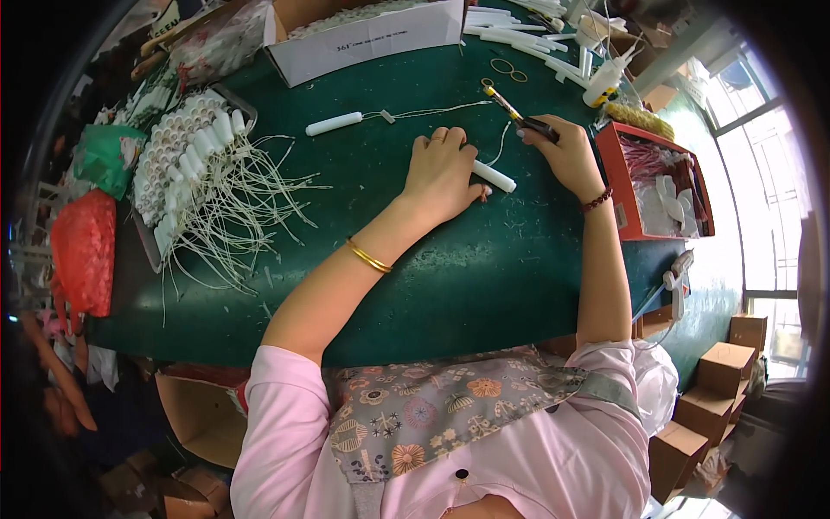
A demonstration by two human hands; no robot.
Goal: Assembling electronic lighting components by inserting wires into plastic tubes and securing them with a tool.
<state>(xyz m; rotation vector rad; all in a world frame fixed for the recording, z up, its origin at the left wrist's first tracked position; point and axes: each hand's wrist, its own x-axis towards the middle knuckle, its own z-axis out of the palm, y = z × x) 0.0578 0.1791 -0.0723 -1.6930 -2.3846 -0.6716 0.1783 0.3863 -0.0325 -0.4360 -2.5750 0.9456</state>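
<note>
My left hand (439,176) is closed over a white tube (496,176) at the middle of the green table (415,285); the tube's right end sticks out past the fingers. A thin white cord (501,145) runs up from beside that tube. My right hand (558,147), to the right, grips a slim pen-like tool (505,104) with a yellow-and-black body and a dark handle, its tip pointing up and left. I cannot make out the tool's exact kind. Farther left lies another white tube (334,124), with a looped cord and a small grey tag (387,117).
A tray (149,233) of white tubes with trailing cords stands at left, near a red bag (84,251). Behind is a white carton (367,41). Far right are loose tubes (519,36), a white squeeze bottle (607,80) and an open red box (633,227).
</note>
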